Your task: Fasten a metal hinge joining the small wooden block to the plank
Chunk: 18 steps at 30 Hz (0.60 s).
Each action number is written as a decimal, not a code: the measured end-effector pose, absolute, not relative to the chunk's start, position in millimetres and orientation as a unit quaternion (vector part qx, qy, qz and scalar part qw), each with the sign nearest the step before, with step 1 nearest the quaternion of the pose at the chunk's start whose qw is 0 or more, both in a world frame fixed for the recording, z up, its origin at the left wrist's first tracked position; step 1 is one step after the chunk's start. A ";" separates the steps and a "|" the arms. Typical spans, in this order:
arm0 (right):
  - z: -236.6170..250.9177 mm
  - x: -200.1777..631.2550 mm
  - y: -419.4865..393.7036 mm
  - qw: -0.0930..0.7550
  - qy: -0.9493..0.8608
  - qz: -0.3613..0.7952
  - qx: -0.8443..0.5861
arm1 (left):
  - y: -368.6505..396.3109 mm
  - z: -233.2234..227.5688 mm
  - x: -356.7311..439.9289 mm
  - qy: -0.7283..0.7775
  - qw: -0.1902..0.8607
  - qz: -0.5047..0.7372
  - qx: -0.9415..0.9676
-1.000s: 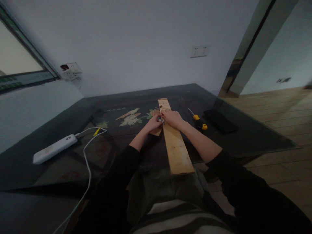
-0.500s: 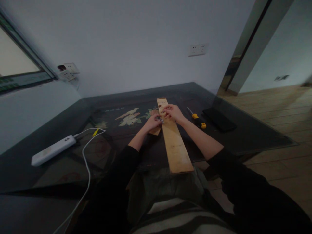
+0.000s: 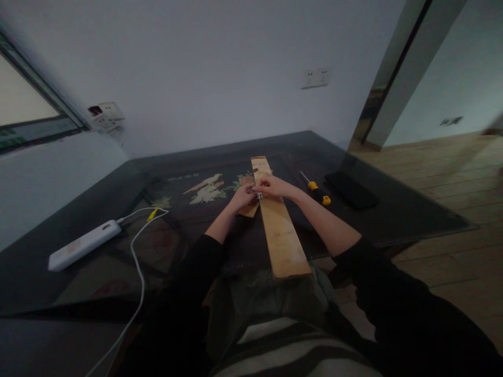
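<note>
At frame centre I see my right hand [image 3: 275,187] drawn back to my left hand [image 3: 242,197]; both now pinch a small metal piece [image 3: 259,196] on the plank [image 3: 280,230].

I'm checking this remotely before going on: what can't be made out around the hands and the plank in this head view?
- Small metal piece, head view: too small and dim to identify; fingers of the left hand and right hand cover most of it.
- Wooden plank: the part under the hands is hidden.
- Smaller wood piece: largely hidden by the left hand.
- Screwdriver tip: too small to tell.
</note>
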State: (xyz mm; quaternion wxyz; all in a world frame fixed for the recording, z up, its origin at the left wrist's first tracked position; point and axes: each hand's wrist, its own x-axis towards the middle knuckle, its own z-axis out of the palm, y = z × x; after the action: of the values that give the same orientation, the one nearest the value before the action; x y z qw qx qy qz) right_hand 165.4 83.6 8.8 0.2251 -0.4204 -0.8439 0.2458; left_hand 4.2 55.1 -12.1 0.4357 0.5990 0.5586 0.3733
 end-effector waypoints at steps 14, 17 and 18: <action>10.7 160.8 62.3 0.052 -0.900 0.022 -0.433 | 58.7 -13.0 3.6 0.585 0.433 0.365 0.580; 11.6 160.3 61.6 0.047 -0.903 0.026 -0.427 | 58.0 -14.0 3.1 0.575 0.439 0.375 0.580; 11.6 160.7 61.9 0.046 -0.904 0.027 -0.424 | 57.9 -14.4 2.9 0.572 0.439 0.377 0.581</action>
State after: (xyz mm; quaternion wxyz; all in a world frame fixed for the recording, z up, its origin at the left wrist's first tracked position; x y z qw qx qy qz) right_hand 160.7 61.9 11.6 0.0456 -0.4238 -0.9042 0.0269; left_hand 2.9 57.9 -14.4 0.4391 0.5810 0.5724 0.3768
